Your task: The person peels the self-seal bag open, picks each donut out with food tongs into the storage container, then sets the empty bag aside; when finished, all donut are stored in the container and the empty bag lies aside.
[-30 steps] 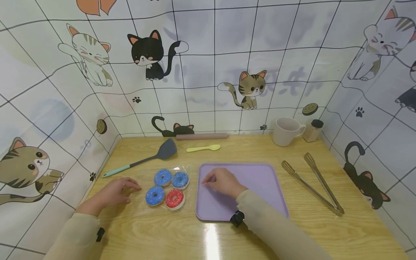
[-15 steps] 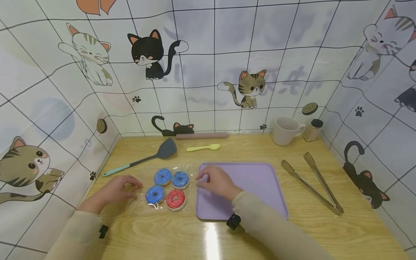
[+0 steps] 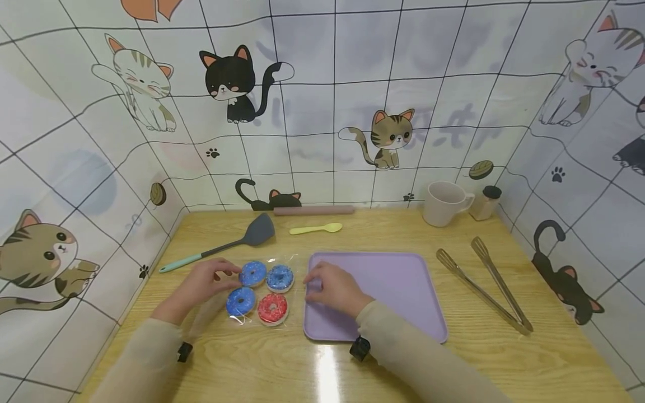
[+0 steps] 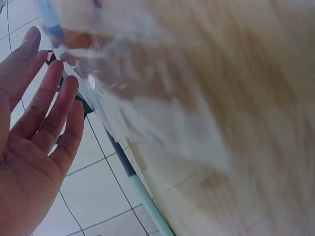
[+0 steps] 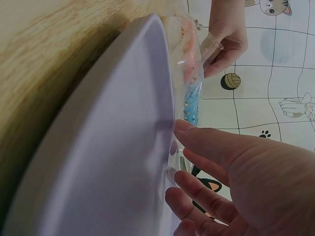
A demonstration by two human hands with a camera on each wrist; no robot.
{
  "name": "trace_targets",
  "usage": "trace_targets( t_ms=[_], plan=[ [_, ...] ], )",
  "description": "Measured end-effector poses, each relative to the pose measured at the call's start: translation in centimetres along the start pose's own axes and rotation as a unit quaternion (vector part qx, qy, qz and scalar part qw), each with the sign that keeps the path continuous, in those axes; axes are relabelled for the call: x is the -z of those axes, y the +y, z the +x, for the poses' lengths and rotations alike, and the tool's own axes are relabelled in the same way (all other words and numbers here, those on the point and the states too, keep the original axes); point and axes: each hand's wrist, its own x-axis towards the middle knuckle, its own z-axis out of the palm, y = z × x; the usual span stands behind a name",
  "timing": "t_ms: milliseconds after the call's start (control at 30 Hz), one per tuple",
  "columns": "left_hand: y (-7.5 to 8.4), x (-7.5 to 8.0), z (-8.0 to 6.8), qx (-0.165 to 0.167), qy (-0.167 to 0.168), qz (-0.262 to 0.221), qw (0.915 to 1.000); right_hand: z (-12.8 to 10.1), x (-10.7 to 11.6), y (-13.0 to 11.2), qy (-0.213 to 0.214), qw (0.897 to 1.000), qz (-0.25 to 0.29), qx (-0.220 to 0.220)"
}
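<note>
Four toy doughnuts sealed in a clear bag (image 3: 259,291), lying flat on the wooden table (image 3: 403,358) between the two hands and just left of the purple tray (image 3: 398,291). Three blue, one red (image 3: 272,308), set two by two, so no real long axis in the cluster itself; loose plastic trailing toward the near left corner. Left hand (image 3: 201,285) at the bag's left edge, fingertips pointing right at the far-left blue doughnut (image 3: 252,273), touching the plastic or very near it. In the left wrist view, fingers (image 4: 47,105) straight and slightly spread, palm bare, crinkled plastic just past the tips, though blurred. Right hand (image 3: 333,289) resting on the tray's left rim, fingers aimed left toward the bag, the far-right blue doughnut (image 3: 279,277) just beside the tips. In the right wrist view, fingers (image 5: 216,147) extended and relaxed, slightly apart, gripping nothing, the bag's edge standing past the tray rim right ahead of them. Contact between those fingertips and the plastic possibly there, hard to tell from either angle. Bag thus flanked on both sides: to the right of the left fingers, to the left of the right fingers, with the left hand looking a shade closer. Spatula (image 3: 221,246) well behind the left hand, apart from the bag.
</note>
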Motion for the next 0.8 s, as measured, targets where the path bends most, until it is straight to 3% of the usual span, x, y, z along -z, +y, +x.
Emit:
trace_targets(
  t_ms=[200,433,800],
  plan=[
    [0.1,-0.9,0.7,-0.008,0.005,-0.014,0.9999,-0.1,0.0,-0.1,0.002,1.000,-0.002,0.005],
    [0.7,-1.2,0.9,0.005,0.003,-0.013,0.9999,-0.3,-0.2,0.1,0.001,1.000,-0.006,0.006],
    [1.3,-1.2,1.6,0.031,-0.001,0.037,0.9988,-0.5,-0.3,0.1,0.003,1.000,0.002,0.007]
  ],
)
